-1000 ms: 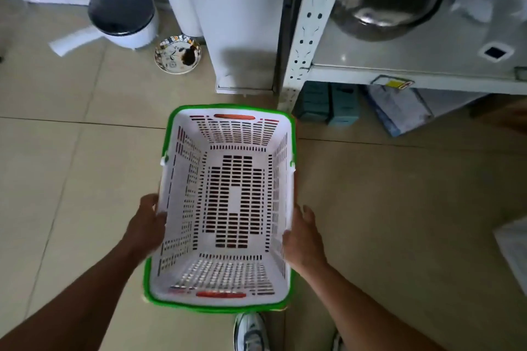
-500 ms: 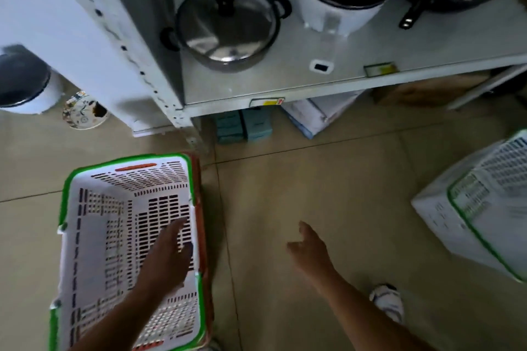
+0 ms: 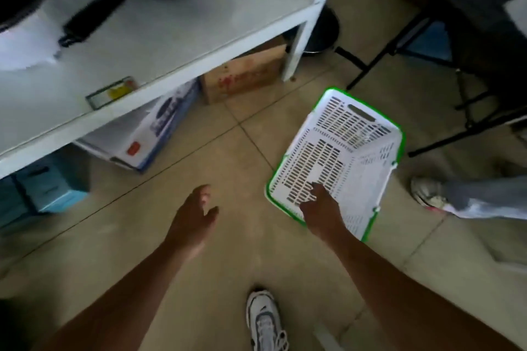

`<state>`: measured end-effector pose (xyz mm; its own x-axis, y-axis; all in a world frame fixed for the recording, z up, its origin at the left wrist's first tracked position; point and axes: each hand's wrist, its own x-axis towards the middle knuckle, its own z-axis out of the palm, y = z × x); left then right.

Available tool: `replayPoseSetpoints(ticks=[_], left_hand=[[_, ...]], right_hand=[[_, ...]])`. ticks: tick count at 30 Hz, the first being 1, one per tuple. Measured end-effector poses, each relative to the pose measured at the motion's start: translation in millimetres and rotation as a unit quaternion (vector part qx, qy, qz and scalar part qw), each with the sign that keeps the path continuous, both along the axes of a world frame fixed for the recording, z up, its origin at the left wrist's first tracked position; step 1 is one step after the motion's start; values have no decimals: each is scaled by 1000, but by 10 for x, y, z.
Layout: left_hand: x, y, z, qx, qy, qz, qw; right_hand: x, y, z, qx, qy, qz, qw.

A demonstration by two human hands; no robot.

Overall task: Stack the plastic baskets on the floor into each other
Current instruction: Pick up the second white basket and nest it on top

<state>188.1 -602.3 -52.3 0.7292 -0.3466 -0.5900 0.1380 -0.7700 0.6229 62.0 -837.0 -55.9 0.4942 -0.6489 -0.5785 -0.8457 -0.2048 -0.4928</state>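
Observation:
A white slotted plastic basket with a green rim (image 3: 353, 148) lies tilted on the tiled floor at the right, its open side facing me. My right hand (image 3: 320, 208) reaches over its near left rim, fingers spread against the inner wall, holding nothing. My left hand (image 3: 192, 214) hovers open above bare floor, well left of the basket. The stacked baskets seen earlier are out of view.
A white metal shelf (image 3: 159, 45) with pans runs along the upper left, with boxes (image 3: 242, 74) under it. A black folding stand (image 3: 445, 71) is at the upper right. Another person's shoe and trouser leg (image 3: 445, 194) are right of the basket. My shoe (image 3: 265, 319) is at the bottom.
The view has swung right, away from the stacked baskets. Both hands left the stack. My right hand has reached the lone tilted basket, and my left hand has moved off into open air.

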Motion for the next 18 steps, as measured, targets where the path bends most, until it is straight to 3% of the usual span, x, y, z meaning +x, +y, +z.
replayPoseSetpoints(ticks=[4, 9, 14, 16, 18], left_hand=[[116, -1039, -201, 17, 9, -72, 997], [186, -1908, -414, 52, 66, -118, 989], [163, -2102, -655, -10, 118, -94, 988], [150, -2073, -661, -2, 116, -71, 991], [165, -2001, -612, 41, 60, -85, 994]], right_hand=[[-196, -873, -105, -27, 15, -35, 999], [-516, -1638, -325, -43, 48, -198, 978], [-747, -1801, -637, 105, 6, -351, 930], [-792, -1766, -731, 94, -6, -360, 928], [-788, -1694, -741, 52, 6, -341, 939]])
